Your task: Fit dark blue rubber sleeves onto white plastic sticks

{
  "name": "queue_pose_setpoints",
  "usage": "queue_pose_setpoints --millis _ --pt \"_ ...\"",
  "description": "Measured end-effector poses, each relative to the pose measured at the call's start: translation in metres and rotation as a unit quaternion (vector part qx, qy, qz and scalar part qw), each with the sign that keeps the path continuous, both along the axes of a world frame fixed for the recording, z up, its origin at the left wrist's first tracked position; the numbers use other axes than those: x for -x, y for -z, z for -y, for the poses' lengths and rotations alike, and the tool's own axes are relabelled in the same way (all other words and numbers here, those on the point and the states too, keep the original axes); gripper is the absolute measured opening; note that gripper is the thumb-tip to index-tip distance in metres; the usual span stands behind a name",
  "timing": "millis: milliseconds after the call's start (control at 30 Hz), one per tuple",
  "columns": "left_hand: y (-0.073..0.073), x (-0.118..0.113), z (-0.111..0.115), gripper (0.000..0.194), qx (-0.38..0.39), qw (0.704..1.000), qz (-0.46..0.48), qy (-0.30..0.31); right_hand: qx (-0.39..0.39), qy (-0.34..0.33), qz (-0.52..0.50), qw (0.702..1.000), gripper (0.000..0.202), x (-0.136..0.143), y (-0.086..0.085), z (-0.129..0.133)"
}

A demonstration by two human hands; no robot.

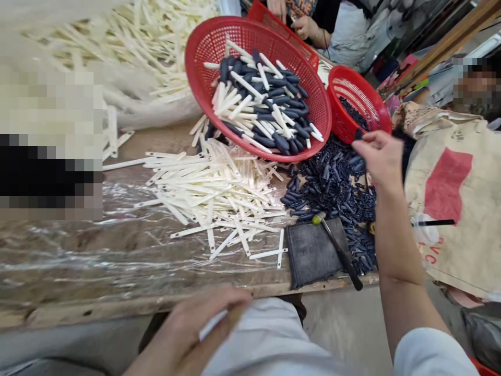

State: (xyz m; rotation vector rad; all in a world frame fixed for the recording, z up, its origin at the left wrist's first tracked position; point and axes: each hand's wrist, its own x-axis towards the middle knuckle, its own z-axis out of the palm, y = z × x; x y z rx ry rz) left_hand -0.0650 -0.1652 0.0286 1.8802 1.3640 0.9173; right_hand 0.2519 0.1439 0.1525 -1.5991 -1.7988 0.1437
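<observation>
My right hand (381, 154) is raised beside the small red basket (358, 78), its fingers pinched on a small dark blue plastic piece (358, 134) that is mostly hidden. Below it lies a heap of dark blue plastic pieces (332, 177). My left hand (199, 324), smeared by motion, hovers over my lap with fingers stretched and the thumb apart; I make out nothing in it. In front of it, loose white plastic strips (219, 193) with holed ends are piled on the table. A hammer (340, 253) with a yellow-green head rests on a dark cloth pad (313, 250).
A large red basket (191, 57) holds white strips fitted with dark handles. More pale strips (129, 42) fill a plastic bag at the back left. A printed sack (469, 209) and a clear cup (426, 230) are at the right. Another person's hand (305, 26) works behind.
</observation>
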Motion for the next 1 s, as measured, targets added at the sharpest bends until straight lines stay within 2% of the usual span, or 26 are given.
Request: queue_pose_setpoints --millis 67,133,200,233,267,333,367,400,533,633,733,833,900,1000 --pt "0.014 0.019 -0.027 0.020 -0.070 0.996 -0.024 -0.044 -0.136 0.003 -0.018 0.991 0.012 -0.006 -0.045 -0.015" --pt "0.034 0.029 -0.035 0.019 -0.121 0.985 -0.087 -0.092 -0.257 0.026 0.018 0.966 0.009 -0.015 -0.079 -0.041" --pt "0.053 0.032 -0.032 0.018 -0.173 0.970 -0.131 -0.113 -0.298 0.113 0.092 0.943 0.013 -0.026 -0.093 -0.072" --pt "0.060 0.032 -0.029 0.017 -0.195 0.963 -0.147 -0.115 -0.267 0.159 0.129 0.942 0.017 -0.032 -0.092 -0.087" --pt "0.066 0.030 -0.027 0.017 -0.215 0.956 -0.159 -0.118 -0.205 0.189 0.160 0.947 0.020 -0.037 -0.086 -0.100" --pt "0.070 0.027 -0.025 0.017 -0.235 0.949 -0.174 -0.119 -0.043 0.180 0.238 0.954 0.028 -0.044 -0.061 -0.115" --pt "0.069 0.025 -0.025 0.017 -0.240 0.947 -0.178 -0.119 -0.008 0.172 0.265 0.949 0.035 -0.043 -0.044 -0.116" --pt "0.068 0.024 -0.026 0.017 -0.242 0.946 -0.180 -0.120 -0.009 0.159 0.290 0.944 0.037 -0.040 -0.025 -0.113" --pt "0.065 0.022 -0.030 0.016 -0.255 0.939 -0.190 -0.131 0.066 0.096 0.319 0.941 0.027 -0.010 0.050 -0.084" --pt "0.066 0.022 -0.030 0.018 -0.249 0.939 -0.198 -0.133 0.199 0.060 0.353 0.912 0.034 0.011 0.086 -0.067" --pt "0.067 0.021 -0.029 0.018 -0.249 0.941 -0.191 -0.123 0.258 0.033 0.373 0.891 0.033 0.019 0.095 -0.062" --pt "0.067 0.019 -0.029 0.017 -0.248 0.938 -0.199 -0.137 0.250 0.011 0.387 0.888 0.035 0.023 0.091 -0.056" --pt "0.067 0.018 -0.029 0.016 -0.247 0.936 -0.201 -0.148 0.239 -0.029 0.406 0.882 0.039 0.030 0.090 -0.046" --pt "0.065 0.017 -0.029 0.017 -0.247 0.938 -0.197 -0.143 0.244 -0.107 0.433 0.861 0.040 0.046 0.099 -0.023"
